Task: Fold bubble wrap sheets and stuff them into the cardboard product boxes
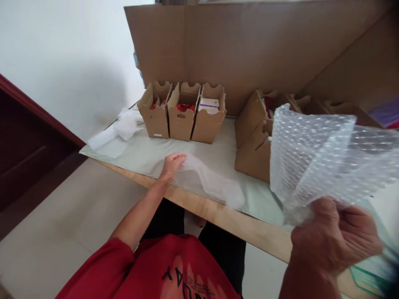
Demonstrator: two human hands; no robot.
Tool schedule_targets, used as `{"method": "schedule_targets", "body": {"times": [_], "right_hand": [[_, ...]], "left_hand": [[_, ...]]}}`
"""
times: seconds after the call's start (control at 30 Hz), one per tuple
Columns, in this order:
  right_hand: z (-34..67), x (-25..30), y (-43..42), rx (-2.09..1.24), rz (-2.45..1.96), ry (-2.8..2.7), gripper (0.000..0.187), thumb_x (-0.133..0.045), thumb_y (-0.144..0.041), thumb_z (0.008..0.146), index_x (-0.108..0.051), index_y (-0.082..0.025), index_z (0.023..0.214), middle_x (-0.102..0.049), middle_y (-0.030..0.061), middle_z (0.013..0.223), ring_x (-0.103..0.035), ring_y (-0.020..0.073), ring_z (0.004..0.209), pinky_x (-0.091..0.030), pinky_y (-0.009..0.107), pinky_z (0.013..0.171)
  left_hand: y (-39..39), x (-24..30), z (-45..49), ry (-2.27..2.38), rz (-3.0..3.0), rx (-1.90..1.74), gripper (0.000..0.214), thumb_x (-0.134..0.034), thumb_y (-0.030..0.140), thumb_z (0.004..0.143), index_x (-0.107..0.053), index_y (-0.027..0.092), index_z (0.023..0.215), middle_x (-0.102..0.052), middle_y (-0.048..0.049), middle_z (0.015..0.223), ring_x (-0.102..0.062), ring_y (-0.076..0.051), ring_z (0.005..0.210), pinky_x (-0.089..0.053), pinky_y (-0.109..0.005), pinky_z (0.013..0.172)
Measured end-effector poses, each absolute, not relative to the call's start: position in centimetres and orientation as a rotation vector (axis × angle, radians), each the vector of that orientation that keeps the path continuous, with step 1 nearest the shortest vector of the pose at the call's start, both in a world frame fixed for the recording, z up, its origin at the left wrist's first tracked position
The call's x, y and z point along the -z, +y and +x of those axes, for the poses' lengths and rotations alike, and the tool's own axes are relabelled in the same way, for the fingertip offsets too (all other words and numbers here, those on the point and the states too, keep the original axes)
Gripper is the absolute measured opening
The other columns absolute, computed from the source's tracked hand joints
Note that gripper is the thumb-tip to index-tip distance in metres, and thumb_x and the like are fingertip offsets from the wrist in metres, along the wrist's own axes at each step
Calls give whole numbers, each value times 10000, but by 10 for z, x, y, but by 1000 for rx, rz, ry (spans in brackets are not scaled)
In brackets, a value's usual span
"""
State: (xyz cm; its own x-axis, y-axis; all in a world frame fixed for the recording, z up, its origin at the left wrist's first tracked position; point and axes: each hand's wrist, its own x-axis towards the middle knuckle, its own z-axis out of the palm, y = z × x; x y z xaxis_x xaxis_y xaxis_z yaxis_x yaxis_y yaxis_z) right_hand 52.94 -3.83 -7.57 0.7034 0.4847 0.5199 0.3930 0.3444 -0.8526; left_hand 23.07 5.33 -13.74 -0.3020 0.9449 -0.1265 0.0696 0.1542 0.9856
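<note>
The right hand (336,236) grips a sheet of bubble wrap (311,153), raised in front of the right-hand boxes (252,155) and partly hiding them; a bit of red shows inside one. The left hand (173,165) pinches one end of a clear plastic piece (215,180), which trails along the front of the cloth-covered table (226,153). Behind it stand three open cardboard bins (182,124), side by side: red items in the left and middle ones, white cartons (209,104) in the right. Crumpled white wrapping (124,124) lies left of them.
</note>
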Motion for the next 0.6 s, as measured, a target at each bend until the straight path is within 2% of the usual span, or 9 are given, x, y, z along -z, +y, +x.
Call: {"method": "schedule_targets", "body": {"times": [0.07,0.17,0.2,0.27,0.37,0.43,0.53,0.6], "right_hand": [[528,73,-37,-80,-1247,-900,100,-802,-293,798,-719,-249,833,-577,-23,731,-544,190,718,-480,385,772],[513,75,-32,-149,-1239,-962,165,-796,-339,823,-712,-211,887,-633,-11,784,-567,170,728,-480,344,746],[503,78,-30,-176,-1240,-992,195,-793,-364,830,-712,-200,898,-651,-1,802,-579,170,738,-480,337,745],[478,85,-27,-294,-1258,-1089,241,-768,-415,857,-716,-193,938,-688,21,844,-608,179,770,-488,334,763],[431,99,-26,-689,-1231,-1246,280,-714,-488,899,-715,-218,976,-720,36,888,-640,189,791,-509,317,752],[401,108,-27,-1035,-1175,-1321,312,-680,-537,909,-705,-229,956,-720,33,868,-644,186,748,-520,294,686],[373,116,-25,-1389,-1105,-1436,363,-652,-589,904,-688,-228,928,-716,28,815,-645,184,684,-532,283,617],[369,120,-20,-1399,-1102,-1539,371,-635,-592,912,-697,-232,974,-746,45,874,-694,210,777,-571,315,707]], "left_hand": [[48,150,220,1597,1044,-1243,212,-679,224,716,-759,125,886,-740,-135,1020,-678,-303,1110,-544,-438,969],[25,151,202,1682,1155,-1302,331,-719,189,697,-757,139,1022,-583,-176,1422,-469,-324,1421,-400,-441,1168],[16,149,199,1683,1214,-1316,380,-730,216,717,-744,147,1091,-520,-175,1499,-435,-322,1449,-375,-445,1189],[-2,146,199,1578,1301,-1308,500,-759,319,764,-694,165,1235,-473,-176,1552,-468,-324,1424,-382,-464,1182],[-21,146,207,1205,1162,-1308,812,-831,524,728,-563,197,1420,-537,-173,1511,-542,-321,1358,-439,-447,1122],[-28,149,211,995,948,-1331,933,-862,638,644,-565,192,1407,-656,-161,1364,-622,-316,1248,-497,-417,1032],[-35,155,199,985,677,-1381,746,-888,668,562,-710,175,1093,-767,-85,1003,-708,-248,922,-542,-352,843],[-39,157,175,1160,595,-1401,619,-885,643,562,-718,182,940,-766,-47,896,-695,-210,821,-541,-329,795]]}}
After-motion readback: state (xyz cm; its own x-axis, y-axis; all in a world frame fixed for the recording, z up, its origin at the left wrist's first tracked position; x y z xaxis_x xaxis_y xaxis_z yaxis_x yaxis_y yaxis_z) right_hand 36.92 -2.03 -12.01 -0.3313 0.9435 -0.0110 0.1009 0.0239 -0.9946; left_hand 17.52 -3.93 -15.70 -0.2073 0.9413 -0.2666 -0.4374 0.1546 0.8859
